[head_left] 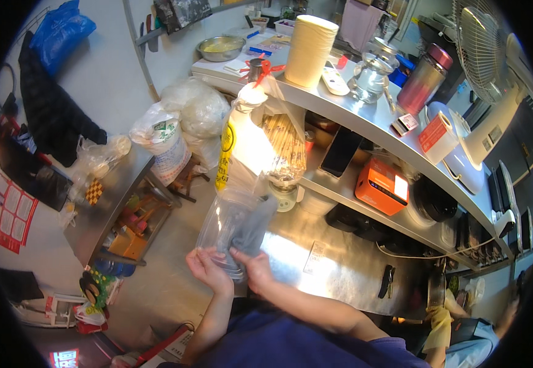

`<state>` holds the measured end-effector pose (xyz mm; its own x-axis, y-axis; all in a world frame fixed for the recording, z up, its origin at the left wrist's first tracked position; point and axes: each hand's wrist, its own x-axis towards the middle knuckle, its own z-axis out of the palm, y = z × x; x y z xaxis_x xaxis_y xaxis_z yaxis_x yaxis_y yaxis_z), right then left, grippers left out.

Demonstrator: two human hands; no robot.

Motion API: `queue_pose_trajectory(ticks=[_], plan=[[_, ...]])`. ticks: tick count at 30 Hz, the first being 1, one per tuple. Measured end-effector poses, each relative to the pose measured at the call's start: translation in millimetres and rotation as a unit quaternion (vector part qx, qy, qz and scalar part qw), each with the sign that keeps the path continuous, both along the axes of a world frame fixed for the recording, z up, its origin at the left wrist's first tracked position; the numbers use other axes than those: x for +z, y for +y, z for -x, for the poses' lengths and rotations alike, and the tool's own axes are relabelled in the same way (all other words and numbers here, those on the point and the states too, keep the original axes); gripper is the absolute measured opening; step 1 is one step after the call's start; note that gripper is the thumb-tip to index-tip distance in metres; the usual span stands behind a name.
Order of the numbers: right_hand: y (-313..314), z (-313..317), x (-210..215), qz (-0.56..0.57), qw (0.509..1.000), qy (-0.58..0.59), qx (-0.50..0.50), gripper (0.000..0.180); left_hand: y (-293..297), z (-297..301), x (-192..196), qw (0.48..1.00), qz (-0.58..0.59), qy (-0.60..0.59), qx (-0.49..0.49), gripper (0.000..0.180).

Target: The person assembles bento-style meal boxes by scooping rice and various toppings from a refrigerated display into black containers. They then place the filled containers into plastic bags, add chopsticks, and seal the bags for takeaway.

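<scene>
Left hand: the left hand (pixel 208 268) grips the lower left edge of a clear, soft plastic bag (pixel 234 226), fingers curled over its rim.
Right hand: the right hand (pixel 255 268) pinches the same bag's lower right edge, thumb on top; the two hands lie just beside each other.
Bag: the clear plastic bag is held up in the air in front of the person, above the near edge of the shiny steel counter (pixel 334 270), mouth toward the hands; whether anything is in it cannot be told.
Hanging above it: a white and yellow plastic bag (pixel 240 144) and a clear bag of pale wooden chopsticks (pixel 285 147) hang from the upper steel shelf (pixel 364 116), just beyond the held bag.
On the upper shelf: a tall stack of cream paper bowls (pixel 309 49), a glass jar (pixel 371 76) and a dark red metal tumbler (pixel 424 78).
On the lower shelf: an orange box-shaped device (pixel 381 186) and a black phone (pixel 340 152) leaning upright.
Counter: a pair of black scissors (pixel 387 281) lies well apart from the hands, to the right.
Left side: a small steel table (pixel 110 202) carries knotted clear bags (pixel 98 156).
</scene>
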<state>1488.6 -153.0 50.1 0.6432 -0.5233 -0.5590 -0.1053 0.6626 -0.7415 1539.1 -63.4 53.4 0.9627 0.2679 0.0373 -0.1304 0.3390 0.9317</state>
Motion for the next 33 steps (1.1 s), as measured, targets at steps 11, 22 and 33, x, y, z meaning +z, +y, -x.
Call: queue_pose_trajectory(ticks=[11, 22, 33], plan=[[-88, 20, 80, 0.712, 0.469, 0.000, 0.522, 0.014, 32, -73, 25, 0.632, -0.457, -0.210, -0.590, 0.047], [-92, 60, 78, 0.675, 0.625, -0.044, 0.389, 0.055, 12, -12, -29, 0.759, -0.296, -0.129, -0.565, 0.009], [-158, 66, 81, 0.601, 0.680, 0.061, 0.415, 0.054, 4, -1, 41, 0.823, -0.227, -0.044, -0.519, 0.013]])
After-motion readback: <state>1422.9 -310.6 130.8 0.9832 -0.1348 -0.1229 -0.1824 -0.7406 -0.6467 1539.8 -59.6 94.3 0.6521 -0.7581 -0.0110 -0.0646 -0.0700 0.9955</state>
